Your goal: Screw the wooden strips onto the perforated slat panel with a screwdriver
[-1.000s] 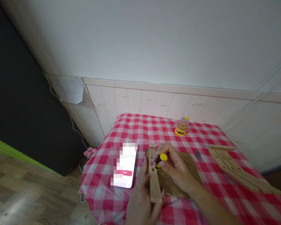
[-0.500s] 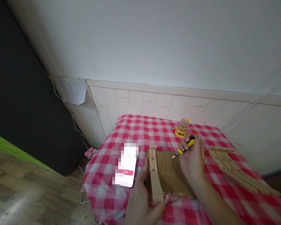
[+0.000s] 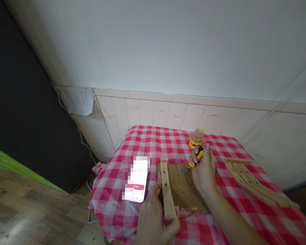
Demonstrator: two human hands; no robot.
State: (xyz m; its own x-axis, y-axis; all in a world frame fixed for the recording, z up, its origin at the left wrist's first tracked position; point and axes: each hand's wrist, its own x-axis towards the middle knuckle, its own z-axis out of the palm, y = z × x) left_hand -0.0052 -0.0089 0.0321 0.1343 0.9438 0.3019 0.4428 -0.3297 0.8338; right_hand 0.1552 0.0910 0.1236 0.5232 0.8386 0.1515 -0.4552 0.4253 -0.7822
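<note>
A brown wooden board (image 3: 185,187) with many small holes lies on the red-and-white checked table (image 3: 155,143). A pale wooden strip (image 3: 166,189) lies along its left edge, with dark screw heads in it. My left hand (image 3: 155,217) grips the near end of this strip, thumb by its side. My right hand (image 3: 204,170) hovers over the board's far right corner, closed round a small yellow-and-black screwdriver (image 3: 196,159) whose tip points down-left at the board.
A lit phone (image 3: 137,183) lies left of the board. A yellow-capped clear bit holder (image 3: 197,137) stands at the back. Curved wooden slats (image 3: 255,183) lie stacked on the right. Pale panelling runs behind the table; wood floor lies to the left.
My right hand lifted the screwdriver off the strip and carried it right and away, to the board's far right corner. My left hand stays on the strip.
</note>
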